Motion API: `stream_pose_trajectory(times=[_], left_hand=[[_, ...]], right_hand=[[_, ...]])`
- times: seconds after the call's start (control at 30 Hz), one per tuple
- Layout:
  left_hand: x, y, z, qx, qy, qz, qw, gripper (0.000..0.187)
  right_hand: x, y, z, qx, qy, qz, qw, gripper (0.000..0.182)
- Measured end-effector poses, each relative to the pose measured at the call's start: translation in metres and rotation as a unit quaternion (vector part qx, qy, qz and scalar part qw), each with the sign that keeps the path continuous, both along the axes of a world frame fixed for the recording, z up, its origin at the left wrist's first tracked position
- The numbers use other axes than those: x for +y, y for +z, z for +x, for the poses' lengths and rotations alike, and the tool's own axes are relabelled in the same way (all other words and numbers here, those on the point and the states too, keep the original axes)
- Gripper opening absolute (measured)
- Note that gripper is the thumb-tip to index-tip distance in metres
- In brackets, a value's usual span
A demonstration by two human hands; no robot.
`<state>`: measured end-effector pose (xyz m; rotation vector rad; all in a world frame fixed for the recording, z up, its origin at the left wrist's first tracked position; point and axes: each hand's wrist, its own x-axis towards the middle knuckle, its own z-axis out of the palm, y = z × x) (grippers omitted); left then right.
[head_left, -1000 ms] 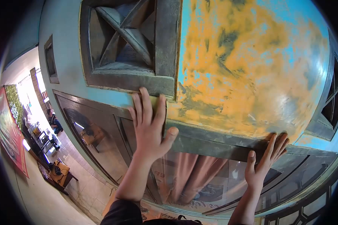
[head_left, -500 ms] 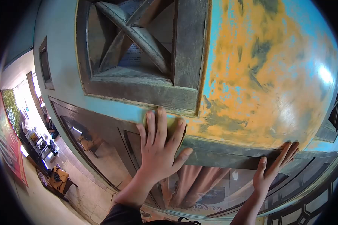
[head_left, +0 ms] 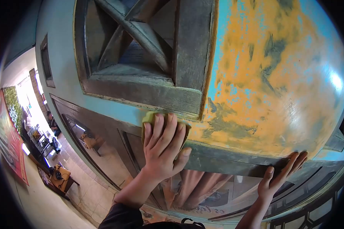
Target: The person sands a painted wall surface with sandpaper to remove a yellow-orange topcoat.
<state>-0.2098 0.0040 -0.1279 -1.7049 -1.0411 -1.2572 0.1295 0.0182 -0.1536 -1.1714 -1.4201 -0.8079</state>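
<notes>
My left hand [head_left: 160,152] presses a flat yellow-green pad [head_left: 150,115], perhaps sandpaper or a sponge, against the narrow wall strip below a dark wooden vent frame [head_left: 141,91]. Its fingers lie over the pad and cover most of it. To the right, my right hand [head_left: 277,177] rests with outstretched fingers on the dark wooden beam [head_left: 233,157], fingertips at the lower edge of the wall [head_left: 252,103]. That wall is patchy orange and turquoise with dark smears. Nothing shows in the right hand.
Below the beam are glass panes with a brown curtain [head_left: 197,187] behind them. At the left, the tiled floor [head_left: 91,194] holds a chair with a dark bag or cables [head_left: 60,177]. Farther back, a person [head_left: 52,124] sits near the bright opening. A red banner [head_left: 13,141] hangs at far left.
My left hand's fingers have drawn closer together and lower on the pad, exposing its top edge. My right hand remains on the beam; the view has shifted slightly.
</notes>
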Motion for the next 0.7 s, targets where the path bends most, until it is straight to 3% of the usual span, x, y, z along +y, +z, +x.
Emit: stream_pose_trajectory(times=[0.17, 0.27, 0.43, 0.6, 0.7], left_hand=[[-0.014, 0.001, 0.001, 0.033, 0.044, -0.082, 0.995, 0.069], [-0.008, -0.017, 0.002, 0.033, 0.072, -0.064, 0.995, 0.075], [-0.014, 0.013, 0.005, 0.016, 0.08, -0.11, 0.991, 0.081], [-0.008, -0.024, 0.013, 0.015, 0.08, -0.076, 0.994, 0.085], [-0.011, -0.005, 0.013, 0.008, 0.081, -0.104, 0.991, 0.09]], right_hand=[[0.002, 0.004, 0.002, -0.022, -0.017, 0.039, 0.999, 0.074], [0.006, 0.006, 0.002, -0.02, -0.006, 0.064, 0.998, 0.071], [0.012, 0.008, 0.001, -0.018, 0.01, 0.084, 0.996, 0.068], [0.014, 0.001, 0.008, -0.029, 0.009, 0.075, 0.997, 0.068], [0.013, 0.001, 0.006, -0.029, 0.004, 0.074, 0.997, 0.068]])
